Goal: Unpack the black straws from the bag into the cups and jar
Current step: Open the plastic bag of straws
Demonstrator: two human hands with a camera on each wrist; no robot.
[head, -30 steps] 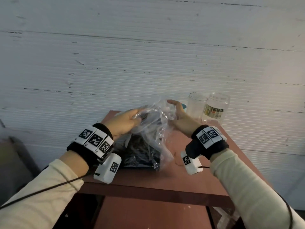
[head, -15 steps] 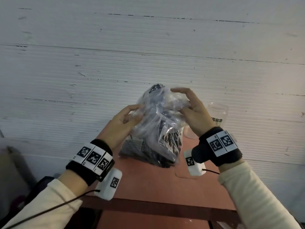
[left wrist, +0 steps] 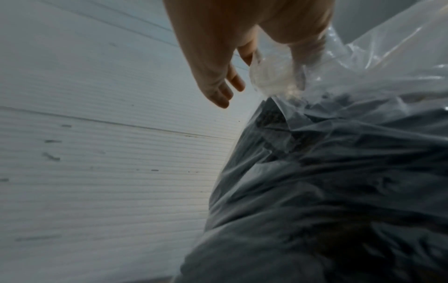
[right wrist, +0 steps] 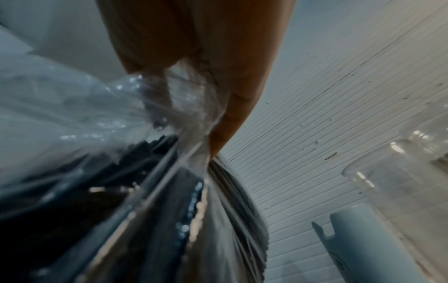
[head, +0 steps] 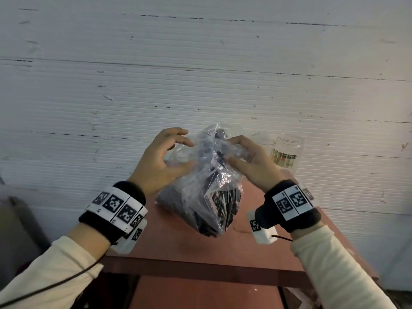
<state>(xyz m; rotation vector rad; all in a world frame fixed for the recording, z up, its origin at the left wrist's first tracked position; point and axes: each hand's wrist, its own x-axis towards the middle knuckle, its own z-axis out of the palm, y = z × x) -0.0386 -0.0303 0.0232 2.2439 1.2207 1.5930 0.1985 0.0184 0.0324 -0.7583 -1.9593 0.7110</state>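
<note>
A clear plastic bag [head: 214, 192] full of black straws [head: 225, 208] hangs upright just above the red table [head: 189, 248]. My left hand [head: 186, 155] holds its upper left side, thumb pressed into the plastic and fingers [head: 178, 133] curled over the top. My right hand [head: 229, 150] pinches the gathered neck from the right. In the right wrist view that hand [right wrist: 194, 86] squeezes twisted plastic of the bag [right wrist: 121, 172]. The left wrist view shows the bag [left wrist: 339, 172] beside the outer fingers [left wrist: 218, 92]. A labelled glass jar [head: 287, 152] and a clear cup [head: 264, 141] stand at the back right.
A white ribbed wall [head: 200, 74] rises right behind the table. The right wrist view shows the clear cup [right wrist: 392, 191], the jar [right wrist: 431, 137] and a pale blue cup [right wrist: 363, 239] close together. The table's front edge [head: 200, 270] lies near me, with a dark gap on the left.
Both hands have lifted the bag off the table and stood it upright. My left hand has risen to the bag's top, and the two hands have come closer together.
</note>
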